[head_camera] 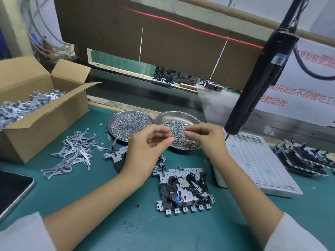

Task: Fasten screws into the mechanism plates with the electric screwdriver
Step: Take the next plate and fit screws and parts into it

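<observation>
I am picking screws [181,134] from the dish [178,115]. My right hand [204,135] is pinching something tiny; my left hand [150,144] is curling loosely. The mechanism plate [183,189] is lying below, the screwdriver [261,77] hanging nearby. Next, I think, I need to grab it.

Place: we see a factory assembly bench.
Signs: conveyor belt [126,77], hanging electric screwdriver [261,77], screw dishes [116,120], carton of stamped parts [54,113].
</observation>
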`<state>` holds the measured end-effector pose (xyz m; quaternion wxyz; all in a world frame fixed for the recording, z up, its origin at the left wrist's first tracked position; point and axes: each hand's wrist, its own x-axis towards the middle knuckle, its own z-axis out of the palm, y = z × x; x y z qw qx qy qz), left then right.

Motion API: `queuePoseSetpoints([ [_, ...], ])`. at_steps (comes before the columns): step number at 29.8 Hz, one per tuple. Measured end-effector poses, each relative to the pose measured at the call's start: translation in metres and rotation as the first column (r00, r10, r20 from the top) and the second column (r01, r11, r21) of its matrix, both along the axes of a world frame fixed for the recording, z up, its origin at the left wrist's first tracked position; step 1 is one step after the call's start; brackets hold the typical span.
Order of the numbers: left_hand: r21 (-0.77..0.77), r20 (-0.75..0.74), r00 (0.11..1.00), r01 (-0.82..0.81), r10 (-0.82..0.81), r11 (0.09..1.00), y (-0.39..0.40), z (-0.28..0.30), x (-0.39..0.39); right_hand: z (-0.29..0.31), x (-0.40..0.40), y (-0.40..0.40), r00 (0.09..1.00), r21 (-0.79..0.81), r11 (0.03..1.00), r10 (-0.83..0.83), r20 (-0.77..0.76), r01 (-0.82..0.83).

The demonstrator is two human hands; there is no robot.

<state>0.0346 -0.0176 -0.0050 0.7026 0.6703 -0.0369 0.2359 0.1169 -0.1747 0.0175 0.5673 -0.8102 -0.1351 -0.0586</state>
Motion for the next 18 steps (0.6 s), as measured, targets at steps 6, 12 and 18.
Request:
queuePoseSetpoints([
  [6,0.059,0.09,0.996,0.0,-0.006,0.998,-0.004,0.001,-0.007,0.003,-0.046,-0.007,0.942,0.504,0.853,0.271,-0.199,-0.139],
  [12,0.253,0.231,0.973,-0.081,0.021,0.964,-0.011,0.0,-0.014,0.0,-0.062,-0.006,0.9,0.627,0.775,0.326,-0.29,-0.079],
  [18,0.314,0.318,0.947,-0.145,0.039,0.938,-0.014,-0.002,-0.015,0.0,-0.066,-0.008,0.886,0.615,0.785,0.337,-0.319,-0.077],
])
